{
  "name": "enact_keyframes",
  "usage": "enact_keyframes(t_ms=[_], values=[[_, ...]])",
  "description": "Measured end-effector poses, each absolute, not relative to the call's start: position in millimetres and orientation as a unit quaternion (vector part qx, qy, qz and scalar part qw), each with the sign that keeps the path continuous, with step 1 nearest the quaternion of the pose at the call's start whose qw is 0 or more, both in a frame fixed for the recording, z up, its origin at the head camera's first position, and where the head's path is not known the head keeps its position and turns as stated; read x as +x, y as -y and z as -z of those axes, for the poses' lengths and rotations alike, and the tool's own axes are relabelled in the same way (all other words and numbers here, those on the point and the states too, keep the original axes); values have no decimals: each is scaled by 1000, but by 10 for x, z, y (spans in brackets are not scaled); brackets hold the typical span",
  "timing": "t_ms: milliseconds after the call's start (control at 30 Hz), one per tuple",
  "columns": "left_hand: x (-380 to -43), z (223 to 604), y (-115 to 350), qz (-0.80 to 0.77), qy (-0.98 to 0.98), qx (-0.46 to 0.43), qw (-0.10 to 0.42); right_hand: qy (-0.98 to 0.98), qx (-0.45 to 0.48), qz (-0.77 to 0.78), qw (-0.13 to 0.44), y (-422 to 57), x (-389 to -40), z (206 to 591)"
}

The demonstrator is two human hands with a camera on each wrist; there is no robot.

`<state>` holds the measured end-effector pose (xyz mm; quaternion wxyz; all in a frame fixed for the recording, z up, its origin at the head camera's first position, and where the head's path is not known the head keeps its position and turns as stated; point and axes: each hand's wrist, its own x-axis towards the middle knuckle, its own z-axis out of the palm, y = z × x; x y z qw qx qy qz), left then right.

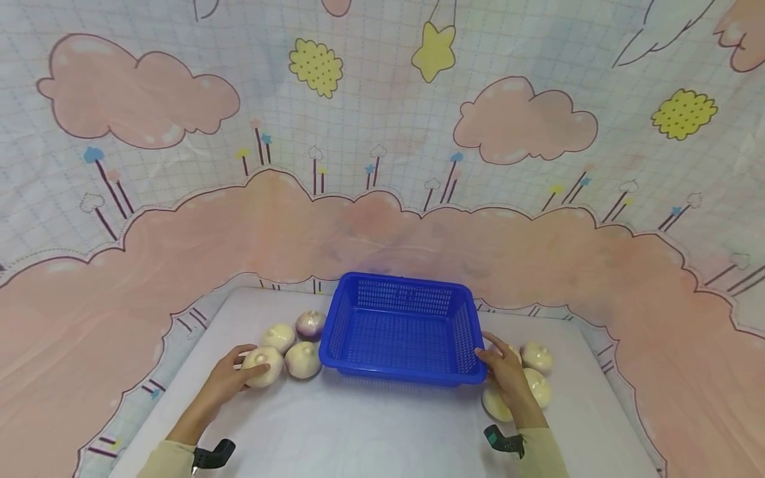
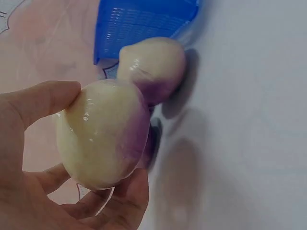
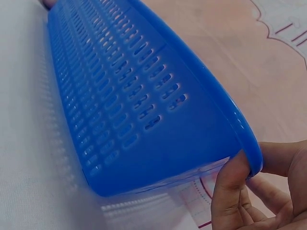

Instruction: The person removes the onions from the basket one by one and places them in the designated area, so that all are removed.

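Observation:
My left hand [image 1: 230,377] grips a white and purple turnip [image 2: 105,134] in clear wrap, thumb on one side and fingers on the other; in the left wrist view it appears raised off the table. Close beside it sit a purple-topped turnip [image 1: 311,324] and two paler ones, left of the blue plastic basket [image 1: 406,380]. With my right hand [image 1: 508,378] I pinch the basket's rim [image 3: 240,124] near its front right corner. No contents show inside the basket. Several more turnips [image 1: 537,358] lie around my right hand, partly hidden by it.
The white table [image 1: 382,431] carries the basket at its far middle, with turnips on both sides. A cloth printed with clouds and stars [image 1: 382,232] hangs behind and around the table.

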<state>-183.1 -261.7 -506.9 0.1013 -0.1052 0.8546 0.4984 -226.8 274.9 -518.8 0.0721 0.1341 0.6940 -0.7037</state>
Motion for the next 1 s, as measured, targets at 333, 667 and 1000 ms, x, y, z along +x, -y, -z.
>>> enact_keyframes(t_ms=[333, 667, 1000], values=[[-1855, 5256, 2636, -491, -855, -115, 118, -683, 136, 714, 76, -2746, -2262, 5154], [-1917, 5330, 2638, -470, -871, -107, 102, -681, 137, 715, 78, -2757, -2264, 5152], [-1882, 5304, 2633, -477, -869, -97, 85, -703, 127, 697, 66, -2749, -2251, 5167]])
